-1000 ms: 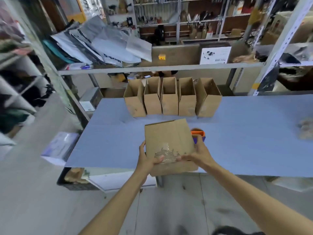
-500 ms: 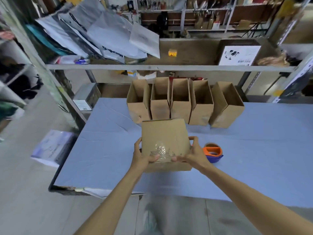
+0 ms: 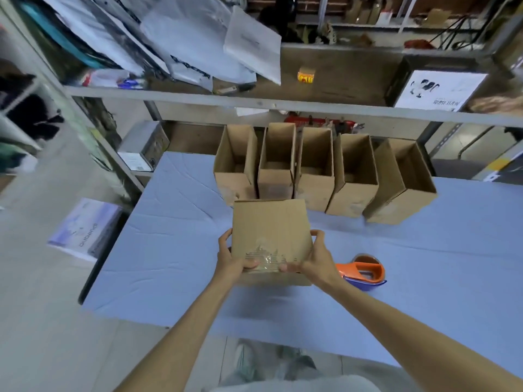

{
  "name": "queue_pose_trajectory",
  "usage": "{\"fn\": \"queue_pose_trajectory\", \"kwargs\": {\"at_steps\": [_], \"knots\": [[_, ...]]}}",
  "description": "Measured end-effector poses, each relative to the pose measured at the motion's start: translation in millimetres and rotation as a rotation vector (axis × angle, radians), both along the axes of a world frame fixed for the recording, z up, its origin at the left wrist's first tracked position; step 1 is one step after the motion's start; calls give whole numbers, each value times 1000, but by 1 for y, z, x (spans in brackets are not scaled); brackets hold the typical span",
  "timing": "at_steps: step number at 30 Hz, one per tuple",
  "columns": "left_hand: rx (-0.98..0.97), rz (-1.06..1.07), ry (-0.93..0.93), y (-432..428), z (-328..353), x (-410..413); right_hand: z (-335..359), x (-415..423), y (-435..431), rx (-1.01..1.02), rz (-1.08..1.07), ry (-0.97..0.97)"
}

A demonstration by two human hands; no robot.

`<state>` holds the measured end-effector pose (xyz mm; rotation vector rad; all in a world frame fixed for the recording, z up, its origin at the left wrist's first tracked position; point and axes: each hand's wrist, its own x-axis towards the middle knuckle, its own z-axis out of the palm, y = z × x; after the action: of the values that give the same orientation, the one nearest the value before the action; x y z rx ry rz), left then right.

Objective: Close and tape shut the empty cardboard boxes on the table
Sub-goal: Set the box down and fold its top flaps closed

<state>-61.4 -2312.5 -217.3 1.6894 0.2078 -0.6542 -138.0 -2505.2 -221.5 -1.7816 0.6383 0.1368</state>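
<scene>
A brown cardboard box (image 3: 270, 230) is held over the blue table (image 3: 175, 250), its flat face toward me with scuffed old tape marks near its lower edge. My left hand (image 3: 230, 257) grips its left side, thumb on the front. My right hand (image 3: 314, 257) grips its right side the same way. Just right of my right hand an orange and blue tape dispenser (image 3: 363, 271) lies on the table. Several open empty cardboard boxes (image 3: 314, 168) stand in a row along the table's far edge.
A metal shelf (image 3: 254, 101) runs above the row of boxes, carrying plastic mailer bags (image 3: 198, 41) and a black box with a white label (image 3: 440, 89). A white packet (image 3: 85, 230) lies on the floor to the left of the table.
The view has come closer to the table and tilted down. The held box has moved forward over the tabletop, and the tape dispenser now shows fully to its right.
</scene>
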Motion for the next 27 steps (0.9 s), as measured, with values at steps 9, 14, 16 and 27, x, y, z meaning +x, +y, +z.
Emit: {"fn": "queue_pose_trajectory", "kwargs": {"at_steps": [9,14,16,27], "knots": [[-53,52,31,-16,-19,1,-21,-2,-10,-27,1,3],[-49,-5,5,-15,-32,10,-38,-4,-5,-41,-53,12],[-17,-33,-2,-12,-39,13,-47,-6,-1,-23,-62,27],[337,-308,-276,-17,-51,34,-60,-4,1,65,-51,79]]}}
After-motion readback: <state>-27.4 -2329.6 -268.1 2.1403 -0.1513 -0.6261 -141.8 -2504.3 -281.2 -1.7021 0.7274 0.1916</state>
